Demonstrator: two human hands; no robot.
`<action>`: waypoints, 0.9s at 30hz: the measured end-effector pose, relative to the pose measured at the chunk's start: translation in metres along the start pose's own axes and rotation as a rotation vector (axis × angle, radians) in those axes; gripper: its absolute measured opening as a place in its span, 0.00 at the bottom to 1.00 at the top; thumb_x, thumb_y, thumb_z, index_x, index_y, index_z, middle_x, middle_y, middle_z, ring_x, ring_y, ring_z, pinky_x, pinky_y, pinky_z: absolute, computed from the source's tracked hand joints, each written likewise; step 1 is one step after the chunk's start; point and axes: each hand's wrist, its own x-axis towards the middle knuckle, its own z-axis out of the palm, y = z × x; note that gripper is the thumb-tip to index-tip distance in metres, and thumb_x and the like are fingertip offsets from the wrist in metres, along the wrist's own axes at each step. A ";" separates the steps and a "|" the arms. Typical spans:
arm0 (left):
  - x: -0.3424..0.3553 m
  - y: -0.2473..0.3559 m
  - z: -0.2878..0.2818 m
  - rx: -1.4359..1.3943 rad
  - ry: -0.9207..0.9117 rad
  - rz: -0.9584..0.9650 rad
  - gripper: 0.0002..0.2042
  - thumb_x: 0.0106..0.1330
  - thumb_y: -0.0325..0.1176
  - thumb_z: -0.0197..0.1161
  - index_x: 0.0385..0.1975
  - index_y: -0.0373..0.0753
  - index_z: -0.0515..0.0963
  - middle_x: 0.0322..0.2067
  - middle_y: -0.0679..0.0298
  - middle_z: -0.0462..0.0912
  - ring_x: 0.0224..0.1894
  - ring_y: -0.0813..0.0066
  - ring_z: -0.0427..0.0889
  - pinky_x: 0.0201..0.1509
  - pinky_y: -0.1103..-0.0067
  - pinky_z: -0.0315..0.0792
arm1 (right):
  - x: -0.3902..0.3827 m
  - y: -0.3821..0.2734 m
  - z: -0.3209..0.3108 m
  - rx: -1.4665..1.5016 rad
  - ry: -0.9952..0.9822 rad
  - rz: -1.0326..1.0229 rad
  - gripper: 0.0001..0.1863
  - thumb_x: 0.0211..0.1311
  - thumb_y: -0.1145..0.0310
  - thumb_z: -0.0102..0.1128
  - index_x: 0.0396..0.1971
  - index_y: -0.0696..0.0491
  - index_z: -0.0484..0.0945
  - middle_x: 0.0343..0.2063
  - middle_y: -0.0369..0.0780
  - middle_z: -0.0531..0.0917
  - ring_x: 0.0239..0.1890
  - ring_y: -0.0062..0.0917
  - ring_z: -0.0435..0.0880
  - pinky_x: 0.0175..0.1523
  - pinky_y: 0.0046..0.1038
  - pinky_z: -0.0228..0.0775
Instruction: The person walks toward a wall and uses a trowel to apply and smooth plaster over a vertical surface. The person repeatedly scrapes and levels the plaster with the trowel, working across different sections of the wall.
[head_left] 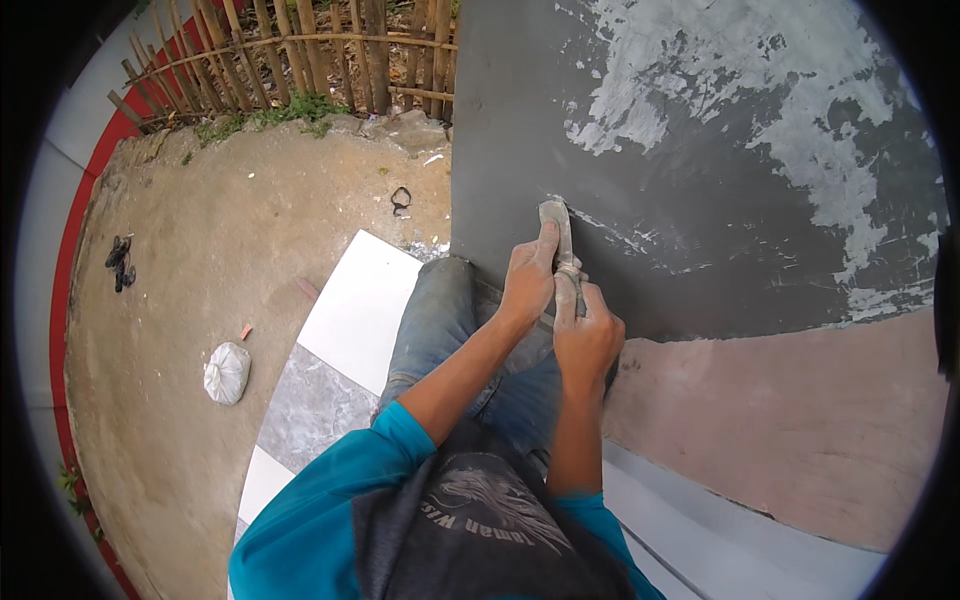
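Observation:
A putty knife [563, 235] with a pale, smeared blade rests with its tip against the grey coated wall [510, 110]. My right hand [588, 335] is wrapped round its handle, thumb pointing up along it. Just left of it, my left hand [530, 278] grips the blade part, the thumb pressed along it and the other fingers mostly hidden. Thin white streaks run right from the blade tip across the grey. Large rough white patches [720, 60] cover the wall's upper right. Both hands look dusty.
Below the grey coat lies a pinkish bare strip [780, 410]. White and grey tiles [325, 400] border my jeans-clad legs. On the concrete ground [170, 330] are a white tied bag [227, 373], black sandal-like items [121, 264] and a black loop [401, 198]. A bamboo fence [330, 50] stands beyond.

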 end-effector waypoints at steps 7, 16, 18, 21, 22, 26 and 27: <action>-0.006 -0.007 0.011 -0.023 -0.029 -0.031 0.32 0.86 0.56 0.49 0.26 0.34 0.82 0.25 0.63 0.83 0.28 0.77 0.81 0.36 0.77 0.76 | 0.000 0.015 -0.008 -0.148 -0.082 0.098 0.16 0.71 0.55 0.70 0.37 0.54 0.89 0.25 0.48 0.88 0.27 0.46 0.89 0.32 0.40 0.78; -0.006 -0.004 0.011 0.060 -0.045 -0.023 0.32 0.86 0.55 0.49 0.26 0.33 0.83 0.25 0.63 0.84 0.29 0.77 0.81 0.36 0.77 0.76 | -0.006 0.018 -0.013 -0.114 -0.101 0.178 0.16 0.72 0.57 0.70 0.35 0.56 0.89 0.24 0.48 0.88 0.25 0.42 0.89 0.32 0.38 0.78; -0.008 -0.012 0.013 0.021 -0.085 -0.052 0.32 0.86 0.54 0.49 0.26 0.33 0.83 0.25 0.63 0.83 0.28 0.77 0.81 0.36 0.77 0.75 | -0.009 0.025 -0.011 -0.128 -0.038 0.067 0.16 0.71 0.55 0.71 0.31 0.53 0.88 0.21 0.44 0.87 0.20 0.38 0.87 0.28 0.37 0.76; -0.010 -0.019 0.015 0.003 -0.054 -0.054 0.32 0.86 0.55 0.50 0.26 0.33 0.82 0.24 0.63 0.83 0.28 0.77 0.81 0.36 0.76 0.76 | -0.014 0.031 -0.004 -0.124 0.016 0.024 0.16 0.71 0.55 0.71 0.29 0.51 0.88 0.19 0.43 0.87 0.18 0.37 0.86 0.26 0.36 0.75; -0.010 -0.019 0.015 0.013 0.012 -0.030 0.32 0.86 0.55 0.50 0.26 0.33 0.82 0.24 0.63 0.83 0.27 0.77 0.81 0.35 0.76 0.76 | -0.015 0.031 -0.003 -0.090 0.001 0.008 0.16 0.71 0.55 0.71 0.29 0.51 0.88 0.19 0.43 0.86 0.18 0.37 0.86 0.26 0.36 0.75; -0.007 -0.013 0.014 -0.008 -0.032 -0.040 0.32 0.86 0.56 0.50 0.26 0.34 0.81 0.24 0.63 0.83 0.27 0.76 0.82 0.35 0.76 0.77 | -0.009 0.023 -0.007 -0.071 0.081 0.004 0.16 0.72 0.54 0.70 0.29 0.50 0.88 0.20 0.43 0.87 0.20 0.40 0.87 0.26 0.37 0.76; -0.005 -0.009 0.013 -0.017 -0.022 -0.026 0.32 0.86 0.56 0.50 0.26 0.35 0.81 0.24 0.63 0.83 0.27 0.76 0.82 0.35 0.77 0.77 | -0.004 0.021 -0.008 -0.109 0.037 -0.010 0.16 0.72 0.54 0.69 0.31 0.51 0.88 0.21 0.45 0.88 0.22 0.42 0.88 0.28 0.38 0.77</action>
